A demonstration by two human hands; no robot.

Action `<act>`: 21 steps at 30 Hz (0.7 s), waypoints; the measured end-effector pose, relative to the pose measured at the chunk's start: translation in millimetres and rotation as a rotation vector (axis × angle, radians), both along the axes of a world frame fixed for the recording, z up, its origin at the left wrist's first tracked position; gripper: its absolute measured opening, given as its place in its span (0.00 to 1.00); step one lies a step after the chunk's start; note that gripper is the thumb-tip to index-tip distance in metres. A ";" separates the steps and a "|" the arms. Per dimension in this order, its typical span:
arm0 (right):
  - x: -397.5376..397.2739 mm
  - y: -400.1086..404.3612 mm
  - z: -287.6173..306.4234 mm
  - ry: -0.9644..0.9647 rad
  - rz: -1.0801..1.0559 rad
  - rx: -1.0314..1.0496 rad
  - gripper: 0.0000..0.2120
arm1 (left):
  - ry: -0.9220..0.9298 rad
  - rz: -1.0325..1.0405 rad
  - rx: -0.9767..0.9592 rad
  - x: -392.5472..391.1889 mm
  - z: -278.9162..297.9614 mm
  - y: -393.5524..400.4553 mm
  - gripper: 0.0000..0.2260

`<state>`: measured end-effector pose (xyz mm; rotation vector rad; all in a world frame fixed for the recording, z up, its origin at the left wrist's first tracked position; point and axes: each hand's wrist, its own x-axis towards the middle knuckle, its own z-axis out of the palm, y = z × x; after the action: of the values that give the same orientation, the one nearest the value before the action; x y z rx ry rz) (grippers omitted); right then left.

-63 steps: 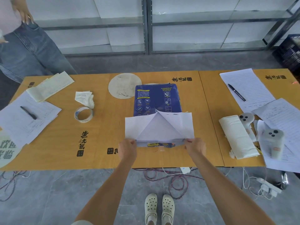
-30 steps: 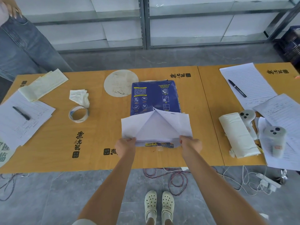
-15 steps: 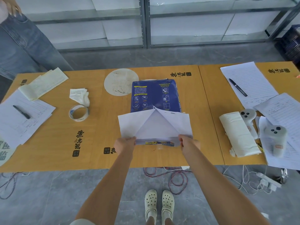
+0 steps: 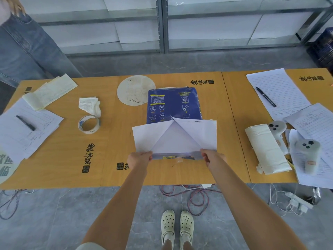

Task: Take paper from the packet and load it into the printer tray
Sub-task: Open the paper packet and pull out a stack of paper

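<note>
A dark blue paper packet (image 4: 173, 103) lies flat in the middle of the wooden table (image 4: 63, 159), its near end unwrapped. Two white wrapper flaps (image 4: 146, 138) are folded back, and white paper (image 4: 175, 141) shows in the triangle between them. My left hand (image 4: 138, 159) pinches the packet's near left corner. At the near right corner my right hand (image 4: 212, 156) pinches likewise. No printer or tray is in view.
Left of the packet lie a tape roll (image 4: 88, 124), a crumpled tissue (image 4: 90, 105), a round paper disc (image 4: 136, 90) and papers with a pen (image 4: 26, 122). To the right are a rolled cloth (image 4: 266, 147), two controllers (image 4: 306, 154) and lined sheets. A person in jeans (image 4: 23, 49) stands far left. Cables lie on the floor.
The left flap has spread a little further left; my hands keep their grip on the packet's near corners. The view has shifted slightly.
</note>
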<state>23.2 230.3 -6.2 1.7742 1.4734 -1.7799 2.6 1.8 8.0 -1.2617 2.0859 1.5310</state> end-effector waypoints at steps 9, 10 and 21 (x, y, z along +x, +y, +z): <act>5.9 3.0 -5.6 0.077 -0.018 -0.060 0.10 | 0.010 -0.002 0.035 2.7 1.2 -3.1 0.06; 6.6 2.8 -6.4 0.075 -0.011 -0.056 0.10 | 0.010 -0.003 0.037 3.3 1.3 -3.6 0.06; 10.0 3.0 -6.7 0.038 0.127 -0.025 0.10 | -0.015 0.005 0.049 7.3 3.9 -6.2 0.12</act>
<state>33.2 233.2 -12.9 1.6058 1.5348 -1.7698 9.9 -4.4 11.9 -1.2582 2.0251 1.5601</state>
